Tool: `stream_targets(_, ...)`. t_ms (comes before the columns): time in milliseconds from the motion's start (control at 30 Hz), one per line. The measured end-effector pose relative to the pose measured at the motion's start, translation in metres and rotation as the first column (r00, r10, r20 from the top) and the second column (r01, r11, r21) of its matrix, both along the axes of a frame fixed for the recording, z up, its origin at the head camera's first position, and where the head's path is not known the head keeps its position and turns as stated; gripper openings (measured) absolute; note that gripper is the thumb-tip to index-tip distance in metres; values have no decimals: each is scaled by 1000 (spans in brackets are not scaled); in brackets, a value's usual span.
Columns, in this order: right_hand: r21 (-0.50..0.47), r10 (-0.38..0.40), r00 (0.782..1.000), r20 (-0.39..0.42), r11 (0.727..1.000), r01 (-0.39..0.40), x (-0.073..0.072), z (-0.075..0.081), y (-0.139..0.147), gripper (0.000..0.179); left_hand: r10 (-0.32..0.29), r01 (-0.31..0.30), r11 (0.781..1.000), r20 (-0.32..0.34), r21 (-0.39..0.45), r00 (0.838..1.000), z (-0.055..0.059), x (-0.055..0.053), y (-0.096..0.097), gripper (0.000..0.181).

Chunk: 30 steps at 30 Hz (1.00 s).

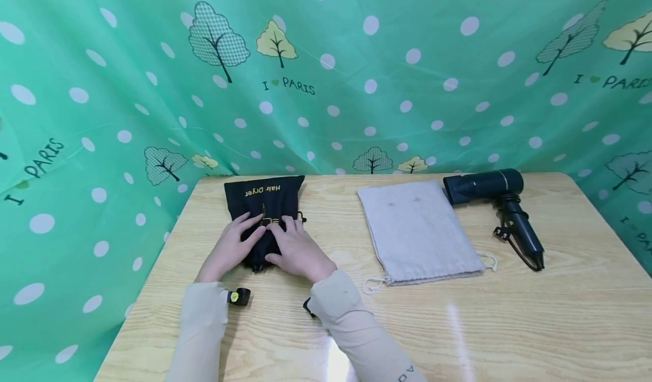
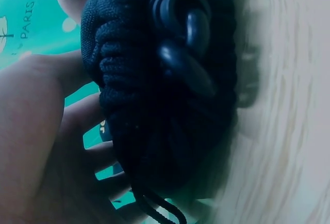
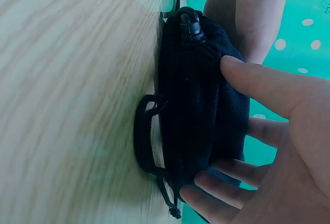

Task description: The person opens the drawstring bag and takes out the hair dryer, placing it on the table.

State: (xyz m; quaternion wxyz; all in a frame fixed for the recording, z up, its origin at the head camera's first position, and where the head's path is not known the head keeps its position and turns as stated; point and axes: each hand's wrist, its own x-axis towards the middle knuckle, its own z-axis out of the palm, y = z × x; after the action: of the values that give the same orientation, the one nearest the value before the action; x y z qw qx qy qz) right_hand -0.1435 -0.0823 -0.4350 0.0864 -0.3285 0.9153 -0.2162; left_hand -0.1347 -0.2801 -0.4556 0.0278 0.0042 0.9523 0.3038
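A black drawstring bag with yellow "Hair Dryer" lettering lies on the left part of the table. My left hand rests on its left side, fingers spread over the top. From the right, my right hand lies on the same bag, fingers extended and thumb at the near end. The left wrist view shows the bag's gathered mouth, with a dark glossy coiled cord inside it. At the bag's end in the right wrist view is a cord lock; a black cord loop hangs along its side.
On the right of the wooden table lies a flat grey drawstring bag with white cords. Beside it rests a dark hair dryer with its cable wound at the handle. A green dotted curtain hangs behind the table.
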Motion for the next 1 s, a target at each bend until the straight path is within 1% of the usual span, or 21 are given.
stream_targets(133, 15, -10, 1000, -13, 1000, 10, 1, 2, 2, 62, -19, 19, 1000, -10, 0, 1000, 0, -2, 3, 61)
stream_targets(333, 86, -31, 998, -46, 996, 35, 5, 3, 2, 64, -45, 45, 999, -19, 21, 999, 0, -2, 7, 58)
stream_targets(467, 112, -46, 998, -48, 992, 51, 7, 3, 3, 66, -50, 51, 998, -20, 33, 999, -2, -2, 10, 57)
stream_targets(600, 110, -50, 997, -53, 992, 55, 7, 2, 5, 65, -50, 51, 998, -18, 40, 999, -5, -3, 11, 58)
stream_targets(800, 102, -43, 997, -62, 994, 49, 7, 4, 7, 64, -45, 45, 997, -9, 57, 999, -4, -3, 11, 58)
stream_targets(900, 95, -25, 996, -84, 995, 33, 7, 5, 9, 65, -39, 41, 998, -31, 56, 999, -3, 0, 8, 56)
stream_targets(1000, 76, 1, 994, -105, 997, 7, 8, 5, 11, 68, -41, 43, 998, -63, 45, 997, 0, 5, 4, 51)
